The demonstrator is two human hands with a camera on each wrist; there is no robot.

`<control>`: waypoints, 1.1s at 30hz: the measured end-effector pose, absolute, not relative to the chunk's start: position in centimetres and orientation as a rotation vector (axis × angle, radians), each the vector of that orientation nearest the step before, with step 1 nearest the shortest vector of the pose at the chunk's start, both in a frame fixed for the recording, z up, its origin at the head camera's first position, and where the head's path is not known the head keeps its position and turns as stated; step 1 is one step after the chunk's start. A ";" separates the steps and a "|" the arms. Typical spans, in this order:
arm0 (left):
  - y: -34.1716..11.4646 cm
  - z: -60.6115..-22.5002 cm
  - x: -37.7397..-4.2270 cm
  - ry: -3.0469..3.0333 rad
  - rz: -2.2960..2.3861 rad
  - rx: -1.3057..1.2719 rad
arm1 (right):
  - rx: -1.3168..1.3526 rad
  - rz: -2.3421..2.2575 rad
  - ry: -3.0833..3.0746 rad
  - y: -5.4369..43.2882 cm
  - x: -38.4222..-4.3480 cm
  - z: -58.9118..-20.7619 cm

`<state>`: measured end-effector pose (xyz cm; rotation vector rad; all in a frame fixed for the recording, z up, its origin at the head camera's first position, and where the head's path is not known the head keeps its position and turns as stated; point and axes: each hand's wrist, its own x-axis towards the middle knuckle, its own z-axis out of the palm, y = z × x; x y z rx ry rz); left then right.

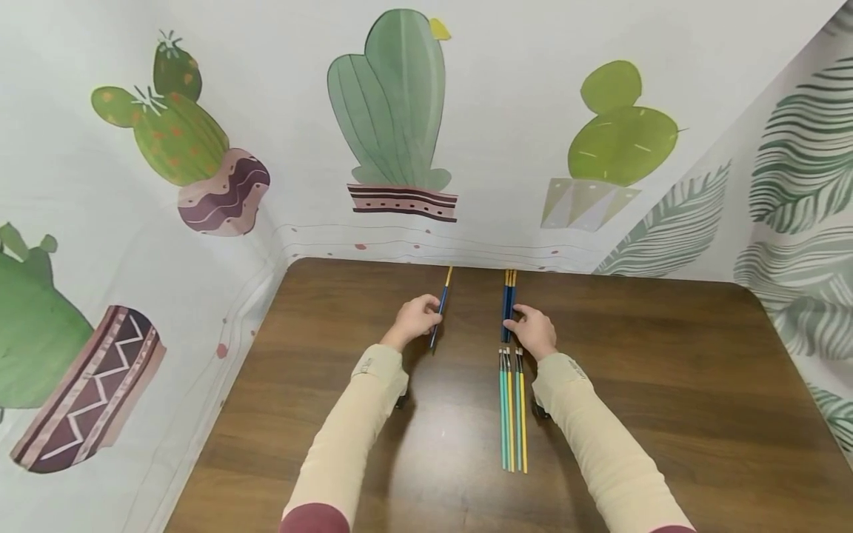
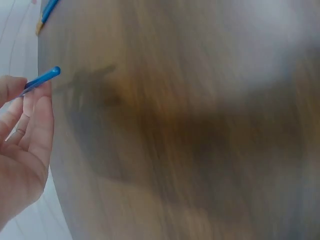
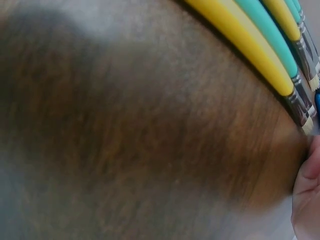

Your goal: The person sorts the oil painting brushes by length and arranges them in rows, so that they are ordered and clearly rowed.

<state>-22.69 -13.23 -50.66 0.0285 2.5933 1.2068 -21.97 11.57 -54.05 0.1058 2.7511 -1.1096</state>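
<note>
In the head view my left hand (image 1: 415, 320) pinches a thin blue paintbrush (image 1: 443, 298) with a yellow end, held at a slant near the table's back edge. Its rounded blue handle end (image 2: 49, 75) sticks out past the fingertips in the left wrist view. My right hand (image 1: 535, 333) has thumb and fingers at the lower part of a small bunch of blue paintbrushes (image 1: 506, 300), whose yellow ends point to the back edge. Just in front, several green and yellow paintbrushes (image 1: 512, 414) lie side by side, bristles toward the blue ones. The right wrist view shows only part of the right hand (image 3: 307, 195).
Everything lies on a brown wooden table (image 1: 320, 414). A white wall covering (image 1: 506, 96) printed with cacti and leaves rises right behind its back edge and along the left side.
</note>
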 end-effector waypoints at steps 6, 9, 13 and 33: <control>-10.1 -51.3 -23.3 2.365 1.526 -0.093 | 0.116 -1.115 2.760 11.4 -22.0 -54.3; -8.6 -51.5 -23.2 2.275 1.639 -0.147 | 0.120 -1.116 2.768 11.4 -22.0 -54.4; -7.0 -52.0 -23.1 2.306 1.649 -0.145 | 0.129 -1.121 2.773 11.4 -22.0 -54.5; -2.6 -53.0 -22.9 2.665 1.257 -0.140 | 0.088 -1.066 2.769 11.6 -22.1 -54.5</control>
